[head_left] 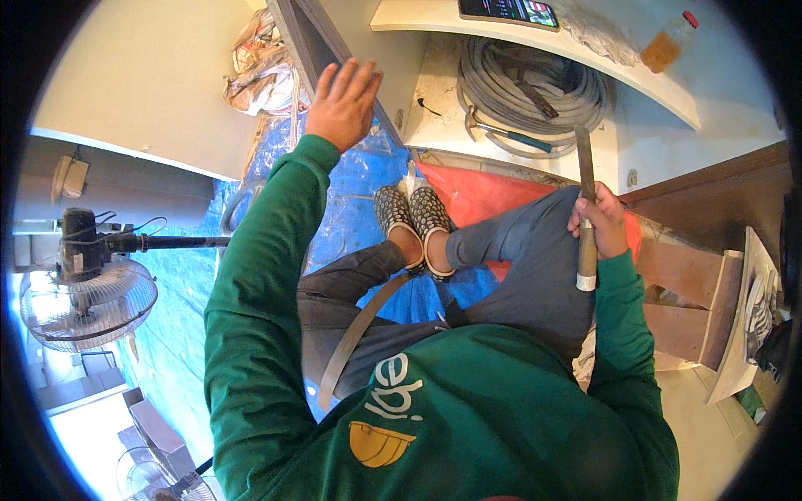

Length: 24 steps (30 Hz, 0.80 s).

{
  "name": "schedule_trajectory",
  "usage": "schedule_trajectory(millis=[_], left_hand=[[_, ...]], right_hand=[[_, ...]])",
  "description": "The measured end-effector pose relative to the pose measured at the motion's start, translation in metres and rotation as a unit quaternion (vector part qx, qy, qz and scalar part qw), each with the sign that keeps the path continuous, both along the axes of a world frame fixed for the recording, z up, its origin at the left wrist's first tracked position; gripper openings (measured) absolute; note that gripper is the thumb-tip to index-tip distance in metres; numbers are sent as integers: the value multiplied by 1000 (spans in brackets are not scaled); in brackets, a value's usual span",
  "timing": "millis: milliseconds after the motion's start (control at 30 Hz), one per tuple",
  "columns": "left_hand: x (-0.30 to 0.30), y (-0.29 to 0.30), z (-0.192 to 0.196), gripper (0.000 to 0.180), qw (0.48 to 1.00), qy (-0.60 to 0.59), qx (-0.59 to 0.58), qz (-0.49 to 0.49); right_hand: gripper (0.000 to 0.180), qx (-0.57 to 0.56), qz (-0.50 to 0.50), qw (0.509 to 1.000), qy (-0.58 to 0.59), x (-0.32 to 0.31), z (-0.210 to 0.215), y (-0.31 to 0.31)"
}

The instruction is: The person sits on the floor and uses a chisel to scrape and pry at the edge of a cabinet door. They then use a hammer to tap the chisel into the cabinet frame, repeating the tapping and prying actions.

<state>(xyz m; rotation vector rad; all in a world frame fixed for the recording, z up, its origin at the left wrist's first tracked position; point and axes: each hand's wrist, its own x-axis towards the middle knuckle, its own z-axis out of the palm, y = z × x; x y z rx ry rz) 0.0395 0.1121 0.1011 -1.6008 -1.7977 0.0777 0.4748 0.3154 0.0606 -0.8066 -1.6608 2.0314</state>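
A grey metal pedestal fan (83, 288) stood at far left on the blue plastic floor sheet (355, 179). Left hand (342, 102) was raised, fingers straight and near together, palm flat against the dark upright panel edge (305, 37), apparently bracing it. Right hand (600, 221) wrapped all fingers round the long steel chisel with pale handle (586, 209), held upright over the right knee. 1 coil of grey hose (535, 83) lay beyond, with a hammer (501, 132) on it.

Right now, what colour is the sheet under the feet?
Blue: the sheet shows best in the head view.
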Motion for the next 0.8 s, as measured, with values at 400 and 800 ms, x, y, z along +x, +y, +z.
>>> schedule_trajectory(millis=[400, 800], left_hand=[[0, -2, -57, 58, 975, 60, -184, 110], [-9, -3, 34, 48, 973, 108, -189, 77]], right_hand=[[16, -3, -5, 1000, 0, 3, -7, 4], [20, -10, -11, 1000, 9, 4, -10, 4]])
